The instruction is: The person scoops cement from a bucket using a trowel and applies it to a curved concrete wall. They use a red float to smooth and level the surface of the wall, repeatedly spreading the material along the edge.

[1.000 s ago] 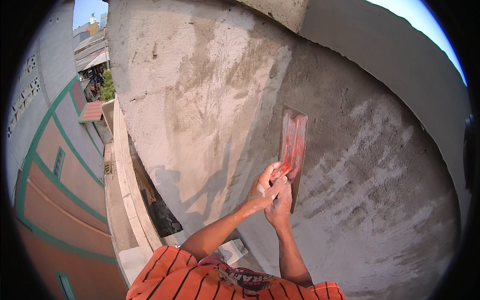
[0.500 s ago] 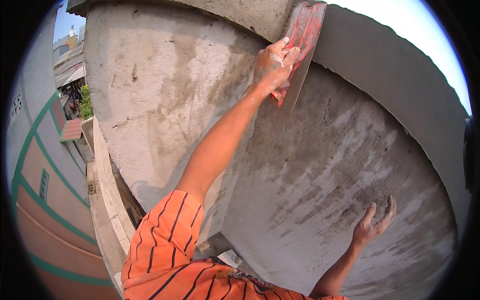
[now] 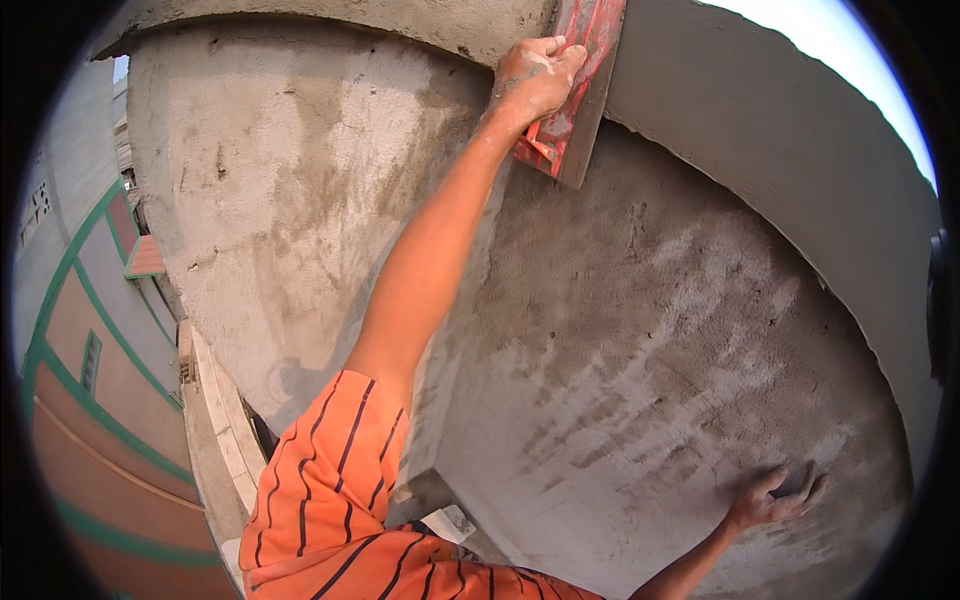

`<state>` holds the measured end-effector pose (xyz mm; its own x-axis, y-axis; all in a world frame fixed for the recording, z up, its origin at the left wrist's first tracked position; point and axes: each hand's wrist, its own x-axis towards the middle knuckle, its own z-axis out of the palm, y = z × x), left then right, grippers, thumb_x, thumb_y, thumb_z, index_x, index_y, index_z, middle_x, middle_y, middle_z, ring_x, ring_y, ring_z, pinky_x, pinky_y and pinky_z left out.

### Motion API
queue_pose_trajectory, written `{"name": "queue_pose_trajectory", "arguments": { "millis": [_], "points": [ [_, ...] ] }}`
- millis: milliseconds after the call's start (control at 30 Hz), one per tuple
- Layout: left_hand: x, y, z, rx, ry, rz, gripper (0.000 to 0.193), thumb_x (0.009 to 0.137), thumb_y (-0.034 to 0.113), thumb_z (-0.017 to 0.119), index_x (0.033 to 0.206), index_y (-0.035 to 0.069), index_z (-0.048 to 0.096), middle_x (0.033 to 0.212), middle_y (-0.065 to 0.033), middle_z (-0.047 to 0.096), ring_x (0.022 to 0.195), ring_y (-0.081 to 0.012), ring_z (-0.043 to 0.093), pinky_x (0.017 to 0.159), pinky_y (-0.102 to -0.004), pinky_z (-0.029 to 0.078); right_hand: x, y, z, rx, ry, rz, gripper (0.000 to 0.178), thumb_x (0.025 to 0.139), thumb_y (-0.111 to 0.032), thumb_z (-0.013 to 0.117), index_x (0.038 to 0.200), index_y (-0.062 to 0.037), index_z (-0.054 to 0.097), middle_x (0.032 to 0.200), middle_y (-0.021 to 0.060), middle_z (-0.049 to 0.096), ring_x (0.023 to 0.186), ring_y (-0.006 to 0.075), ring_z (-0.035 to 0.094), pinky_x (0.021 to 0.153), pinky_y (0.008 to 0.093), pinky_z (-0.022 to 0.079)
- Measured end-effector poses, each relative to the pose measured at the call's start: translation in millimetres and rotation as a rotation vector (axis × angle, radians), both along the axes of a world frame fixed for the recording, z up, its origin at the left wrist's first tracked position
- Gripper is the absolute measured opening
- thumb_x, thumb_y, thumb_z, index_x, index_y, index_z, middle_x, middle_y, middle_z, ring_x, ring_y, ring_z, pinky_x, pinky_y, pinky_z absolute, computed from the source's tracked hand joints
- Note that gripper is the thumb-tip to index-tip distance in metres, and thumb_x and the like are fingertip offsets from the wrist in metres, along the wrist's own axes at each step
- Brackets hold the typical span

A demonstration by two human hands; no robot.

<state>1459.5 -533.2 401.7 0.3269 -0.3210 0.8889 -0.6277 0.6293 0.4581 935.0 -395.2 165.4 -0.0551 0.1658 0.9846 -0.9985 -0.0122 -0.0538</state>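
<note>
My left hand (image 3: 532, 82) is closed round the handle of a red plastering float (image 3: 592, 70), its face smeared with grey mortar. The float lies against the raised ledge at the top of the wall, where a rough lighter section (image 3: 400, 22) meets a smooth, darker plaster band (image 3: 740, 120). Part of its handle is hidden by my fingers, and its top runs out of the picture. Lower right, my right hand (image 3: 772, 503) holds nothing, fingers spread and dusted with grey. It is close to the stained wall (image 3: 640, 330); whether it touches I cannot tell.
A paler wall face (image 3: 250, 170) meets the darker one at an inner corner. Left of it, a narrow ledge (image 3: 226, 425) runs down beside a drop. Beyond stands a building (image 3: 110, 400) with green trim. A pale block (image 3: 448, 524) sits low in the corner.
The float and my left hand have moved up a little along the ledge. My right hand has moved down and to the right. The view has shifted slightly.
</note>
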Motion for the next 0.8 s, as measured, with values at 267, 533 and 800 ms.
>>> {"name": "queue_pose_trajectory", "arguments": {
  "millis": [267, 533, 800],
  "points": [
    [-3.6, -18.9, -42.4, 0.001, 0.112, -0.037, 0.061, 0.085, 0.042, 0.066, 0.128, -0.001, 0.059, 0.118, -0.0223, 0.065, 0.107, -0.0267, 0.066, 0.092, -0.0355, 0.052, -0.6, -3.8, -1.3, -0.043, 0.018, -0.001, 0.046, 0.096, -0.038, 0.054, 0.115, 0.0029, 0.065, 0.135, 0.0217, 0.051, 0.124, 0.0339, 0.048, 0.102, 0.0452, 0.040],
    [-0.7, 3.6, 53.6, -0.193, -0.174, 0.103, 0.038, 0.092, 0.034, 0.055, 0.087, -0.002, 0.065, 0.069, -0.0184, 0.064, 0.055, -0.0248, 0.059, 0.054, -0.0385, 0.045, -4.0, -6.4, -0.9, -0.048, 0.042, -0.035, 0.042, 0.096, -0.035, 0.056, 0.113, 0.0034, 0.065, 0.134, 0.0213, 0.053, 0.123, 0.0343, 0.050, 0.101, 0.0457, 0.042],
    [-16.3, 25.1, 48.9, 0.196, 0.043, -0.011, 0.055, 0.086, 0.040, 0.063, 0.125, 0.001, 0.062, 0.104, -0.0171, 0.070, 0.084, -0.0234, 0.068, 0.077, -0.0343, 0.054, -8.5, -0.9, -6.7, -0.065, 0.045, 0.011, 0.036, 0.095, -0.028, 0.060, 0.113, 0.0030, 0.062, 0.132, 0.0208, 0.055, 0.122, 0.0354, 0.052, 0.101, 0.0459, 0.042]
  ]
}}
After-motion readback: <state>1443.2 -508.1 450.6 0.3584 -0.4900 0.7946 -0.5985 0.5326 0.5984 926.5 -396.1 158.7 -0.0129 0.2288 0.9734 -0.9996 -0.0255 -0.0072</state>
